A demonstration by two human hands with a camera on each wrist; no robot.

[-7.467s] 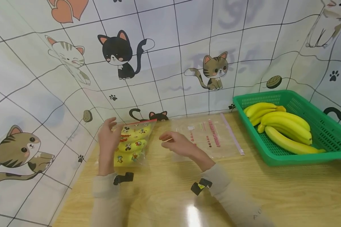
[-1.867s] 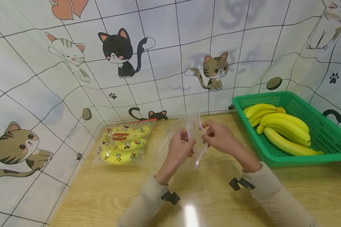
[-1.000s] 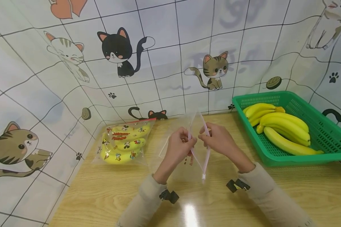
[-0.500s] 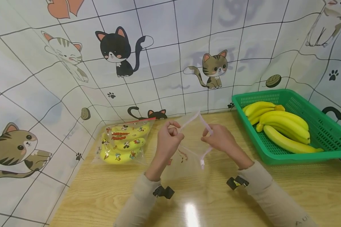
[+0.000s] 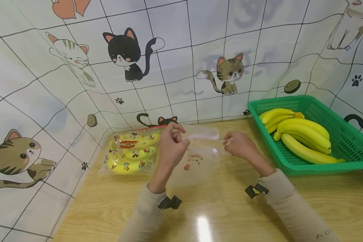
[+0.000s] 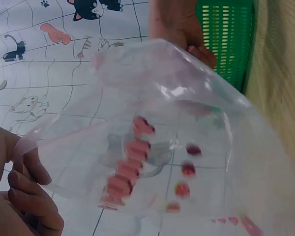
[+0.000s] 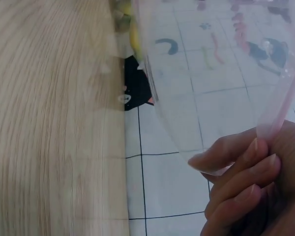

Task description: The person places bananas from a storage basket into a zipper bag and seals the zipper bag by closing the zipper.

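Observation:
Between my hands hangs a clear plastic zip bag (image 5: pixel 199 168) with red print and a pinkish slider edge. Its mouth is spread wide. My left hand (image 5: pixel 172 146) pinches one side of the rim between thumb and index finger, as the left wrist view also shows. On the other side, my right hand (image 5: pixel 240 146) pinches the opposite rim with curled fingers. I see nothing inside this bag. Left of my left hand lies a second zip bag (image 5: pixel 130 145), with a red top edge and cartoon print, filled with yellow bananas.
At the right stands a green plastic basket (image 5: pixel 282 169) holding several bananas (image 5: pixel 304 134). The wooden table (image 5: pixel 217 215) ends at the back and left against a cat-printed wall covering (image 5: pixel 181 67).
Earlier the clear bag lay flat on the table; both hands then took its rim. In the last second my hands have moved apart, widening its mouth. The left hand went further left.

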